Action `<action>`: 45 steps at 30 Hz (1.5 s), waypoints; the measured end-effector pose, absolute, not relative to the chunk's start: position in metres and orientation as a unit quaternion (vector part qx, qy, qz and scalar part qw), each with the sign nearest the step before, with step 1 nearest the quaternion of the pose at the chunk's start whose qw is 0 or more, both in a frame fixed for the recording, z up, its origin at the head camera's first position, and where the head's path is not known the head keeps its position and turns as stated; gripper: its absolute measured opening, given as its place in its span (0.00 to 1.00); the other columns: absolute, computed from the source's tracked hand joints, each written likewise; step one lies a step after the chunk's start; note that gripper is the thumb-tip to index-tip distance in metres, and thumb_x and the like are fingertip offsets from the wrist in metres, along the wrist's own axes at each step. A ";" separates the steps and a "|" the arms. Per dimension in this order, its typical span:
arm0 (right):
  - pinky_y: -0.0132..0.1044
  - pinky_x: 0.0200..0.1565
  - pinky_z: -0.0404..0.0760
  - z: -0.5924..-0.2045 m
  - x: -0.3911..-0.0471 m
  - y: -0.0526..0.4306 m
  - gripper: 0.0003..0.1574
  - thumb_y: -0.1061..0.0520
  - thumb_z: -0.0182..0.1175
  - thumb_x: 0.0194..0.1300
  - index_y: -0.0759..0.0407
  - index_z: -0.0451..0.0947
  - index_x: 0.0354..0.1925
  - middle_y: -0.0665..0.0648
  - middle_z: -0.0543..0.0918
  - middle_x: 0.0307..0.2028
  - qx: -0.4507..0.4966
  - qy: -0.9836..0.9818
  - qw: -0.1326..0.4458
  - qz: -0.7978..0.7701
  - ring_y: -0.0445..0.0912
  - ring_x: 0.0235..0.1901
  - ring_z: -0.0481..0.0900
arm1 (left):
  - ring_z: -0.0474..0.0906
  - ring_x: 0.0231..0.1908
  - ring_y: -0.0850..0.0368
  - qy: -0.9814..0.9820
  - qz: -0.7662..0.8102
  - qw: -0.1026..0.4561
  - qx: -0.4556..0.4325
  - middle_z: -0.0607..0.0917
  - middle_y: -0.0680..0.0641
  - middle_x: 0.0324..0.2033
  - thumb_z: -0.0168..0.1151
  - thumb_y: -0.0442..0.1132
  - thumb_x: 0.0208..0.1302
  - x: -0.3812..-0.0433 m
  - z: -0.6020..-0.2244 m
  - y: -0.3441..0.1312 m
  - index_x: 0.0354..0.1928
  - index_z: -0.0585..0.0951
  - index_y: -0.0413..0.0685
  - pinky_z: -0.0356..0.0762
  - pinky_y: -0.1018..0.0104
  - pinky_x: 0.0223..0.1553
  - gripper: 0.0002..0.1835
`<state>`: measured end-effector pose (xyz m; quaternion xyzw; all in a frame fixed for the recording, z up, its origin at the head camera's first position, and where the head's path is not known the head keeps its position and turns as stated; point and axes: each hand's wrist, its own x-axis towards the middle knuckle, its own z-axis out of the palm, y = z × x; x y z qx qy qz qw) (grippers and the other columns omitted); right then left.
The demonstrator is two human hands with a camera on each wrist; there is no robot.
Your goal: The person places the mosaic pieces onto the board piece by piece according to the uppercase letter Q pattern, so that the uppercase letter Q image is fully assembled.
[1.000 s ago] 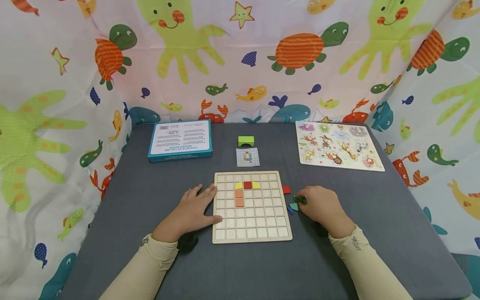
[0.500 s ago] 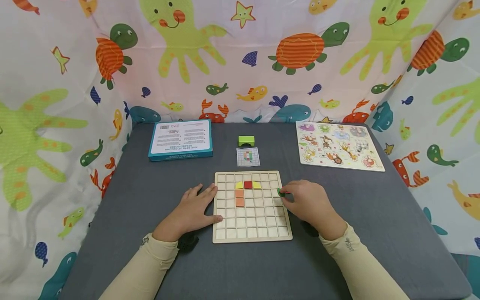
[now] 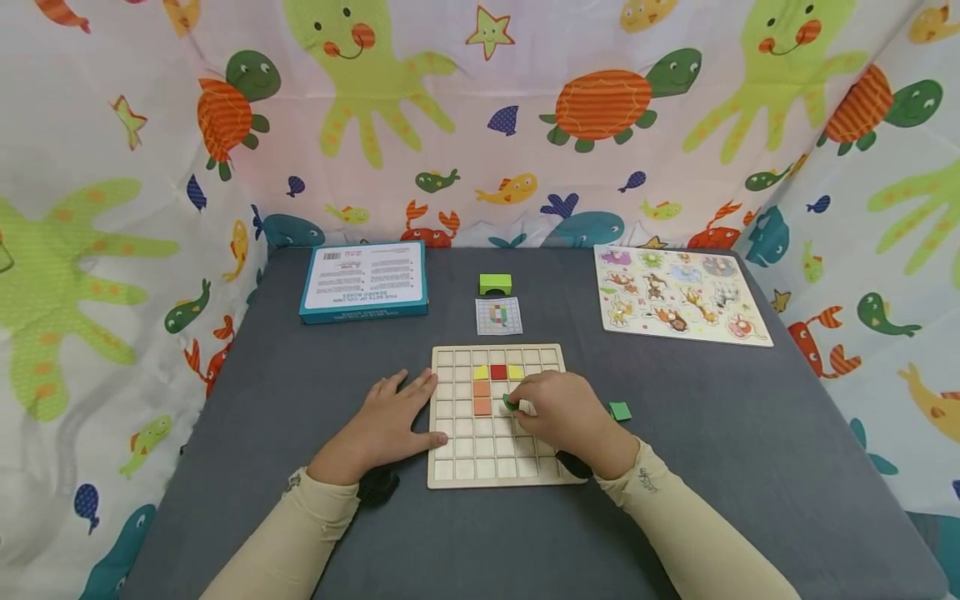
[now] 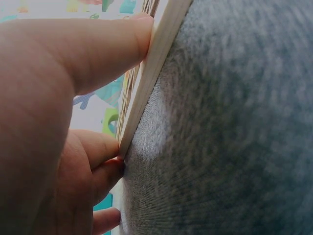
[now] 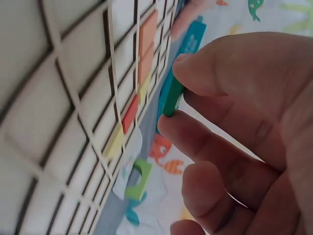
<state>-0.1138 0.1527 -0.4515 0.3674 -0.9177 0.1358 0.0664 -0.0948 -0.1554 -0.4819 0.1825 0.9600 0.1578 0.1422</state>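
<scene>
A square wooden grid board (image 3: 483, 468) lies flat on the grey table. Two yellow tiles (image 3: 481, 373) flank a red tile (image 3: 498, 372) in one row of its cells, and two orange tiles (image 3: 482, 398) run down below the left one. Over the board's middle, my right hand (image 3: 562, 412) pinches a small green tile (image 5: 173, 98) between thumb and index finger; the other fingers are bent behind. My left hand (image 3: 382, 429) rests at the board's left side, fingers spread, thumb and fingertips touching its edge (image 4: 146, 83).
Another green tile (image 3: 620, 411) lies right of the board, partly behind my right wrist. Beyond the board are a printed pattern card (image 3: 498, 317) and a lime-green arch block (image 3: 495, 282). A blue box (image 3: 364, 279) sits back left, an animal puzzle board (image 3: 637, 321) back right.
My right hand has moved left from the loose tiles beside the board to above its cells, carrying the green tile. The left hand has stayed at the board's edge.
</scene>
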 end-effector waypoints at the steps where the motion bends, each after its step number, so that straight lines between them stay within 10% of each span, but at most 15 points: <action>1: 0.42 0.39 0.88 -0.453 -0.113 0.150 0.09 0.55 0.79 0.61 0.51 0.94 0.42 0.49 0.92 0.42 0.370 -0.916 0.061 0.139 0.45 0.42 0.90 | 0.45 0.82 0.33 0.960 0.158 0.144 0.181 0.54 0.48 0.84 0.66 0.72 0.67 -0.095 -0.482 -0.155 0.86 0.54 0.50 0.41 0.30 0.77 0.57; 45: 0.38 0.39 0.87 -0.456 -0.111 0.127 0.06 0.58 0.79 0.60 0.51 0.95 0.38 0.46 0.90 0.37 0.438 -0.889 0.035 0.131 0.42 0.37 0.87 | 0.45 0.82 0.34 0.961 0.155 0.138 0.181 0.54 0.49 0.84 0.65 0.72 0.67 -0.095 -0.486 -0.156 0.86 0.54 0.51 0.42 0.31 0.77 0.57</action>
